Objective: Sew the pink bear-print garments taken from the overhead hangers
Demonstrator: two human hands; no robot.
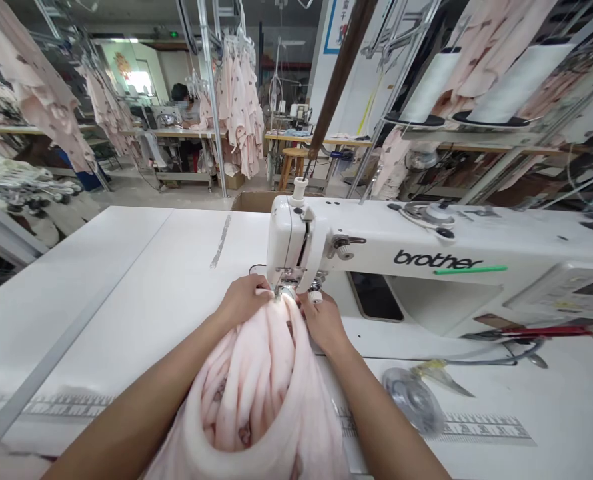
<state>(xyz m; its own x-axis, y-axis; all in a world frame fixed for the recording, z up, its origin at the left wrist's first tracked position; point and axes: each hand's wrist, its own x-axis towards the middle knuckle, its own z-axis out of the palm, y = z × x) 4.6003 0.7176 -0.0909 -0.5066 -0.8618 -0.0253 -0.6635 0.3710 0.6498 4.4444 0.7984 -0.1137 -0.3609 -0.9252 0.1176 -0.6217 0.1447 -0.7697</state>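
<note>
A pale pink garment [256,373] with small dark motifs lies bunched in front of a white sewing machine [366,233], its edge under the lit needle area. At the left of the presser foot, my left hand [244,298] pinches the fabric edge, fingers closed. On the other side, my right hand [322,319] is close to the foot, fingers curled against the cloth and partly hidden behind the machine's knob and the fabric. The garment hangs in loose folds between my forearms towards my body.
A phone [375,297] lies under the machine arm. To the right are a clear round container [413,400], thread snips [444,377] and red-handled scissors [546,331]. A measuring tape [491,429] runs along the table's front. Thread cones [431,87] stand above; pink garments [239,100] hang behind.
</note>
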